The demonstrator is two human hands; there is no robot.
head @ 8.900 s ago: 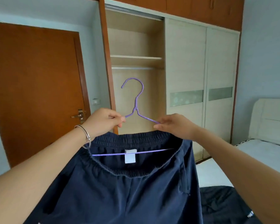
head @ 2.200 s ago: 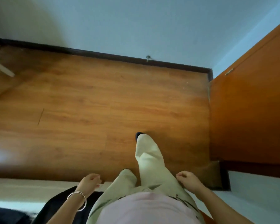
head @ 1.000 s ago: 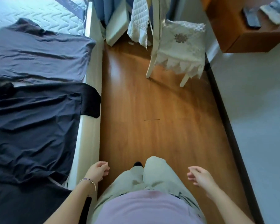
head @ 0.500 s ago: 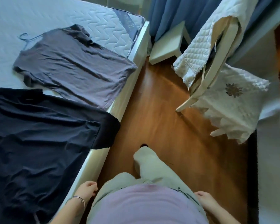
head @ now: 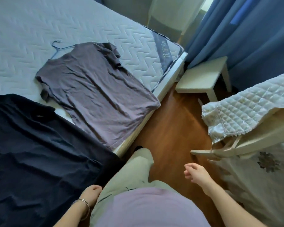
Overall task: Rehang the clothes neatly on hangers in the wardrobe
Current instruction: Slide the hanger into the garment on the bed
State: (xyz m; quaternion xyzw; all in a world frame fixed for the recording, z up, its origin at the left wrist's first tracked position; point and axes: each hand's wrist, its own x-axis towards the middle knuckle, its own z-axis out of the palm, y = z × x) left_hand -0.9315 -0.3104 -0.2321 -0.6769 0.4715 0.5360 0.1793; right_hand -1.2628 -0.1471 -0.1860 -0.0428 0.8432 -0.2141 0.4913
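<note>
Indoors, person stands on wooden floor (head: 170,125) beside bed (head: 39,27). Grey T-shirt (head: 95,95) lies flat on mattress, hem at bed edge; blue wire hanger (head: 56,48) pokes out at its collar. Black garment (head: 36,153) spread just beside it, nearer person. Left hand (head: 91,193) at black garment's edge, fingers loosely curled, grasping nothing. Right hand (head: 196,173) over floor, fingers loosely curled, empty. White stool (head: 202,76) near blue curtain (head: 252,38); quilted cover (head: 246,108) draped over chair.

Matt creased cloth grey shirt (head: 95,95), quilted mattress (head: 39,27), glossy wood floor (head: 174,128).
</note>
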